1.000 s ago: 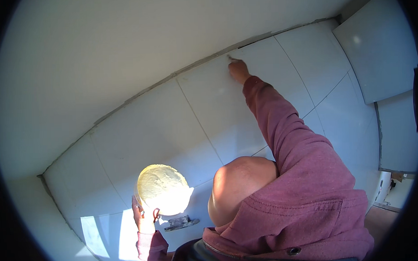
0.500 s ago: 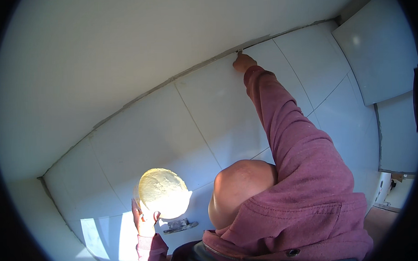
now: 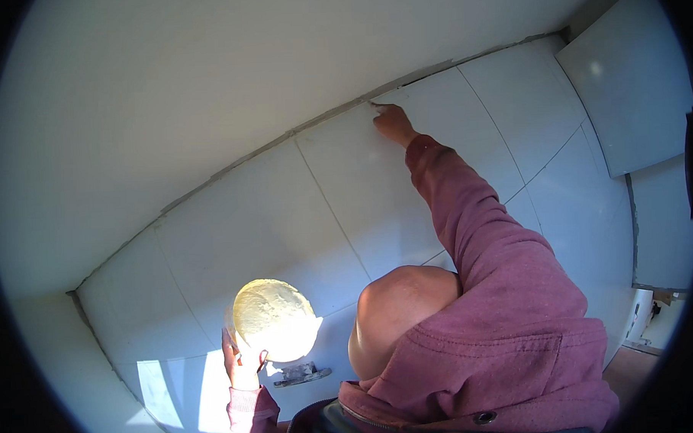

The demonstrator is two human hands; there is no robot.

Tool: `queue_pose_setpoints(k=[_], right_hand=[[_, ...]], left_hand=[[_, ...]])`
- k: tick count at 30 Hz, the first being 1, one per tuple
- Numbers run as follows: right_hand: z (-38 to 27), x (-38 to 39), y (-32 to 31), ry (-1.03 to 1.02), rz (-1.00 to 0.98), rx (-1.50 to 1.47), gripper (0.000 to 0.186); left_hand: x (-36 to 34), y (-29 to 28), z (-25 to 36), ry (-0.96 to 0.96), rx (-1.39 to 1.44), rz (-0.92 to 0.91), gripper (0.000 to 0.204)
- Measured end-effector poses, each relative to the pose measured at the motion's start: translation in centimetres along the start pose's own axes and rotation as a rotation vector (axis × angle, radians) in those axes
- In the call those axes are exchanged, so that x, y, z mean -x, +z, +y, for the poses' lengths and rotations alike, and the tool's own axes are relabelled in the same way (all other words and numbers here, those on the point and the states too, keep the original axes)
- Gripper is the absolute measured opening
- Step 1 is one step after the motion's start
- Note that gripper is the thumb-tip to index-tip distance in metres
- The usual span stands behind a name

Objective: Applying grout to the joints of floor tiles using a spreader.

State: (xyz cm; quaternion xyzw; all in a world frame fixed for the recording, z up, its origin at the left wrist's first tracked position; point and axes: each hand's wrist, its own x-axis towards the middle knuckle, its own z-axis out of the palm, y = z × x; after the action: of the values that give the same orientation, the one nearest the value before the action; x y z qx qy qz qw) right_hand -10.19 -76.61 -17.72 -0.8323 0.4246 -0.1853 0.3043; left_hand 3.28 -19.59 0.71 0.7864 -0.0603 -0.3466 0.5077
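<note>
My right hand (image 3: 393,125), in a maroon sleeve (image 3: 477,235), reaches up to the dark seam (image 3: 335,114) along the top edge of the white wall tiles (image 3: 263,227). Its fingers are curled and the tip presses on the seam; I cannot tell whether it holds a small tool. My left hand (image 3: 243,367) at the lower left grips a round bowl (image 3: 272,318) of pale yellowish paste, lit by the sun. A small dark metal tool (image 3: 297,375) shows just below the bowl. My head and hood fill the lower middle.
Large white tiles with thin joints cover the wall; a plain white surface (image 3: 204,84) lies above the seam. A sunlit patch (image 3: 165,391) falls at the lower left. A pale panel (image 3: 632,77) is at the upper right, and a white object (image 3: 640,317) stands low on the right.
My right hand rose from the tile face to the top seam, then slid left along it. The left hand with the bowl stayed almost still.
</note>
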Motion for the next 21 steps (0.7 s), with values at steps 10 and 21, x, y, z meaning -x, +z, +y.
queue_pose_setpoints(k=[10, 21], right_hand=[[-3.1, 1.7, -2.8, 0.438, 0.016, 0.696, 0.049], [-14.5, 4.3, 8.3, 0.203, 0.057, 0.499, 0.046]], left_hand=[[0.2, 0.3, 0.3, -0.203, 0.025, 0.079, 0.081], [1.2, 0.8, 1.1, -0.203, -0.056, 0.043, 0.071]])
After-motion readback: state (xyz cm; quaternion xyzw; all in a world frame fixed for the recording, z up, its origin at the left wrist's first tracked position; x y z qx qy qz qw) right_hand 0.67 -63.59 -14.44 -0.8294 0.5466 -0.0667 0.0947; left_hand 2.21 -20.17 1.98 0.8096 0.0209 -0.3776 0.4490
